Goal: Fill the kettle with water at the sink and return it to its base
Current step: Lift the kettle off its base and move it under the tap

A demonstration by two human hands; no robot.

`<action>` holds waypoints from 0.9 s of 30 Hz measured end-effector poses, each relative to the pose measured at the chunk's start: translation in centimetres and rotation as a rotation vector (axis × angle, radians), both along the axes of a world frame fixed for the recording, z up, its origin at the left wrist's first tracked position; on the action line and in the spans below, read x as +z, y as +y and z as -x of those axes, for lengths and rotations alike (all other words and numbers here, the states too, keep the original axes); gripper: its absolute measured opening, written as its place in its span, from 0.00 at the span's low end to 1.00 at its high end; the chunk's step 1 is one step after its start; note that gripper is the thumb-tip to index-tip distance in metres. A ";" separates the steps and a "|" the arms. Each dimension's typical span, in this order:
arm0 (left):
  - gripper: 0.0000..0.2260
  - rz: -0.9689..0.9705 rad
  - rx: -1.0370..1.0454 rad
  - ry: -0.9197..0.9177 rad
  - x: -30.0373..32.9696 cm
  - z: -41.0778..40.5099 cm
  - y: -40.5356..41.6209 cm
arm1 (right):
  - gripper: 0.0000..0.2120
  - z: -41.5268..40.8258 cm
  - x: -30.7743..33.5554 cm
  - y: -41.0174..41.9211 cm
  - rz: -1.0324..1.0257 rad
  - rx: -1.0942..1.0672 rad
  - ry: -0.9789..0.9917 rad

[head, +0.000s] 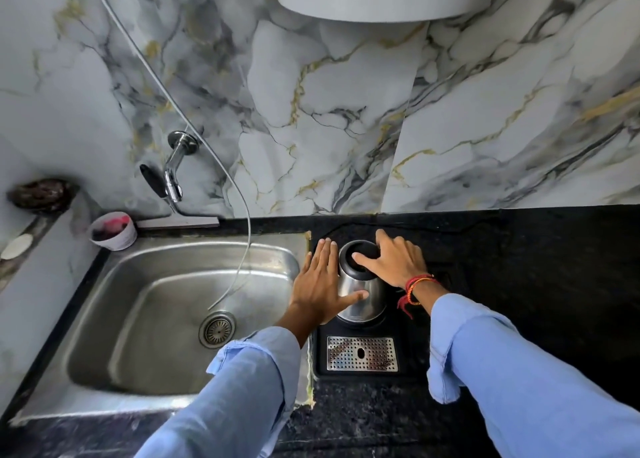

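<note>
Far to the left of the fingers is the tap (173,177) on the wall, over the shiny sink (114,284). A thin hose (247,236) hangs into the sink. The left hand (320,281) is flat and open, its fingers straight, its thumb touching the kettle's side. The kettle (360,291) stands between the two hands on its black base (360,329), just right of the sink. The right hand (393,262) is spread open on top, thumb on the black lid (356,253). Neither hand grips anything.
</note>
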State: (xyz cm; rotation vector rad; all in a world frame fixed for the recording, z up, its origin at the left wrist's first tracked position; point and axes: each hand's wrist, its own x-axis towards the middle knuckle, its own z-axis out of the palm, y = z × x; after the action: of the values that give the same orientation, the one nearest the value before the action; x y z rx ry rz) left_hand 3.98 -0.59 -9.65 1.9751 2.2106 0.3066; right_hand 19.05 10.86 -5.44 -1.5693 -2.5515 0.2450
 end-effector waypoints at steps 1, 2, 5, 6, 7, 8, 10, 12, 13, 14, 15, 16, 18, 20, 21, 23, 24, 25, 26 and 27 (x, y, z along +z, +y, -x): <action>0.54 -0.011 0.006 -0.016 -0.2 0.3 -0.2 | 0.36 0.5 0.1 -0.3 -0.040 -0.002 0.013; 0.55 -0.017 0.014 -0.036 -0.3 0.6 -0.5 | 0.35 1.0 0.3 -0.6 -0.075 0.002 0.010; 0.55 -0.053 0.032 -0.065 -0.3 2.1 -1.2 | 0.36 3.4 1.5 -1.1 -0.130 0.032 -0.029; 0.54 -0.066 0.040 -0.073 -0.2 2.6 -1.5 | 0.35 4.1 1.9 -1.1 -0.148 0.041 -0.035; 0.54 -0.083 0.046 -0.087 0.0 3.3 -1.6 | 0.34 5.0 2.5 -1.1 -0.163 0.047 -0.040; 0.54 -0.089 0.054 -0.105 0.2 3.8 -1.7 | 0.33 5.6 2.9 -1.1 -0.175 0.053 -0.042; 0.54 -0.105 0.058 -0.121 0.9 5.4 -1.9 | 0.30 7.2 4.0 -1.3 -0.194 0.070 -0.032; 0.54 -0.132 0.067 -0.129 1.7 7.6 -2.5 | 0.28 9.4 5.0 -1.9 -0.213 0.081 -0.013; 0.54 -0.149 0.069 -0.126 2.3 9.3 -3.0 | 0.27 11.1 5.6 -2.4 -0.224 0.081 0.001; 0.54 -0.152 0.063 -0.117 2.8 10.3 -3.2 | 0.27 11.9 6.1 -2.7 -0.223 0.072 0.015; 0.54 -0.160 0.061 -0.111 3.3 12.1 -3.7 | 0.27 13.7 6.7 -3.3 -0.224 0.074 0.028; 0.54 -0.168 0.060 -0.109 3.6 13.6 -4.2 | 0.27 15.1 7.1 -3.8 -0.226 0.079 0.029; 0.54 -0.185 0.059 -0.109 4.2 17.1 -5.3 | 0.28 18.4 7.8 -5.2 -0.228 0.085 0.042; 0.55 -0.205 0.053 -0.095 4.6 20.1 -6.2 | 0.27 21.1 8.1 -6.2 -0.196 0.071 0.087; 0.55 -0.215 0.056 -0.082 4.7 21.8 -6.8 | 0.26 22.7 8.2 -6.7 -0.176 0.060 0.127; 0.54 -0.213 0.067 -0.063 4.6 25.1 -8.0 | 0.26 25.6 8.1 -7.8 -0.119 0.038 0.229; 0.54 -0.207 0.076 -0.061 4.4 26.3 -8.5 | 0.26 26.7 8.0 -8.2 -0.093 0.037 0.279; 0.54 -0.202 0.087 -0.067 4.1 27.8 -9.2 | 0.27 28.1 7.9 -8.6 -0.070 0.044 0.325; 0.53 -0.198 0.092 -0.079 3.7 28.7 -9.6 | 0.27 28.8 7.6 -8.8 -0.037 0.045 0.362; 0.53 -0.191 0.099 -0.097 3.3 29.9 -10.1 | 0.25 29.9 7.1 -8.9 0.001 0.045 0.391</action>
State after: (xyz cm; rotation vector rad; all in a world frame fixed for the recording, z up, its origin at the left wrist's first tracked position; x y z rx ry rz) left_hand -25.90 -10.71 -6.32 1.8979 2.2965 0.6346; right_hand -10.82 1.93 1.70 -1.3104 -2.2823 0.5030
